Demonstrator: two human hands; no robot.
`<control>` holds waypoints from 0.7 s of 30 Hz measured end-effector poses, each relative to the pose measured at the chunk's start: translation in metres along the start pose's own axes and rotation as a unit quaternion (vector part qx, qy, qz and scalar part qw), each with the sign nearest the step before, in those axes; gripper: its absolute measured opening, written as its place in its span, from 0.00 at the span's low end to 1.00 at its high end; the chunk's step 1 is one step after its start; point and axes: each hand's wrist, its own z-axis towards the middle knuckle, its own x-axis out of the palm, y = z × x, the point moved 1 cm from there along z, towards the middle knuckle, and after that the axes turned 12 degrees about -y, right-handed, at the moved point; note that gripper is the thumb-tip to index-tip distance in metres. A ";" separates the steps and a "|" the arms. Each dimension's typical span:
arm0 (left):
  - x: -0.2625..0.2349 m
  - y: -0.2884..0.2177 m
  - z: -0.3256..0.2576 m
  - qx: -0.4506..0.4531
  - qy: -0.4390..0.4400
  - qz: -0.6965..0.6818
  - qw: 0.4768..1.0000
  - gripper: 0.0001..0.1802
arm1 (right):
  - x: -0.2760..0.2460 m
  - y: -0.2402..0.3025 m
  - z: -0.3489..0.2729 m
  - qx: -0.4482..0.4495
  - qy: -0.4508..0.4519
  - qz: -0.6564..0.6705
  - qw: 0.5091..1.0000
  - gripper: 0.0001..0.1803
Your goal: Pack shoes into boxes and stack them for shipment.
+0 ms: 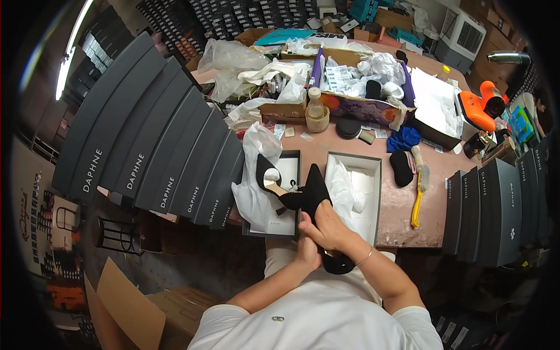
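A black pointed-toe shoe (315,185) is held in front of my body, toe pointing away from me and rounded heel end (338,263) toward me. My right hand (333,228) lies across its middle, fingers closed around it and partly hidden at the opening. From the left, my left hand (307,252) presses against the shoe's side, its fingers curled and mostly out of sight. Another black pointed shoe (267,175) with a pale insole rests on white tissue paper (255,201) in a dark open shoe box (298,166), just left of my hands.
A white-lined grey box part (378,195) with tissue stands right. Stacks of dark shoe boxes flank the table at left (131,137) and right (499,198). Beyond are a bottle (315,105), a purple carton (361,109), a blue cloth (403,139) and a yellow-handled brush (417,198).
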 end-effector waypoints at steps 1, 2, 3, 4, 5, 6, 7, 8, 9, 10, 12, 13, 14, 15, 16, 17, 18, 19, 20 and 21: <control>0.003 -0.011 -0.008 0.001 0.034 -0.004 0.999 0.44 | 0.001 0.000 0.009 -0.013 -0.006 0.018 1.000 0.32; 0.013 -0.023 -0.014 -0.001 0.015 0.011 1.000 0.44 | 0.003 -0.001 0.018 -0.024 -0.012 0.035 0.999 0.32; 0.006 -0.020 -0.005 -0.001 -0.002 0.030 1.000 0.43 | 0.004 -0.002 0.018 -0.023 -0.015 0.052 0.998 0.32; 0.006 -0.020 -0.003 -0.003 -0.004 0.013 1.000 0.41 | 0.004 -0.004 0.027 0.009 -0.011 0.093 0.996 0.33; 0.005 -0.021 -0.001 -0.005 -0.006 -0.004 1.000 0.38 | 0.008 -0.002 0.030 0.013 0.002 0.100 0.995 0.35; 0.001 -0.026 0.002 -0.056 0.009 -0.024 0.998 0.37 | 0.009 0.003 0.030 0.015 -0.035 0.082 0.996 0.36; 0.008 -0.041 -0.002 -0.058 0.027 -0.005 0.998 0.35 | 0.008 0.007 0.025 0.022 -0.071 0.063 0.995 0.37; 0.009 -0.050 0.005 -0.032 0.036 0.028 0.998 0.34 | 0.002 0.013 0.017 0.000 -0.049 0.056 0.997 0.39; 0.010 -0.057 0.011 -0.003 0.044 0.056 0.997 0.33 | -0.004 0.020 0.010 -0.026 -0.023 0.050 0.998 0.40; 0.015 -0.064 0.019 0.031 0.056 0.077 0.995 0.32 | 0.004 0.024 -0.001 -0.061 -0.022 0.046 0.997 0.43; 0.025 -0.066 0.025 0.052 0.062 0.093 0.992 0.25 | 0.011 0.017 -0.015 -0.034 -0.072 0.055 0.995 0.41; 0.022 -0.065 0.033 0.056 0.072 0.103 0.990 0.24 | 0.021 0.009 -0.014 -0.027 -0.110 0.084 0.990 0.41; 0.017 -0.064 0.046 0.061 0.081 0.114 0.988 0.23 | 0.029 0.000 -0.010 -0.006 -0.101 0.115 0.988 0.39; 0.013 -0.067 0.050 0.063 0.084 0.130 0.986 0.22 | 0.032 0.001 -0.005 0.018 -0.092 0.153 0.984 0.37; 0.012 -0.067 0.050 0.035 0.083 0.097 0.991 0.19 | 0.026 0.003 -0.001 0.003 -0.052 0.163 0.985 0.30; 0.011 -0.063 0.045 0.061 0.071 0.097 0.991 0.19 | 0.029 0.001 -0.002 0.017 -0.063 0.178 0.982 0.30; 0.019 -0.060 0.035 0.087 0.064 0.097 0.989 0.19 | 0.027 0.001 0.000 0.030 -0.077 0.188 0.979 0.30; 0.024 -0.058 0.030 0.114 0.058 0.096 0.987 0.18 | 0.025 0.002 0.002 0.043 -0.091 0.199 0.975 0.30; 0.020 -0.055 0.027 0.116 0.070 0.104 0.985 0.17 | 0.019 0.007 -0.010 0.017 -0.094 0.185 0.978 0.26; 0.027 -0.055 0.019 0.097 0.088 0.105 0.986 0.14 | 0.015 0.004 -0.018 0.030 -0.087 0.172 0.981 0.32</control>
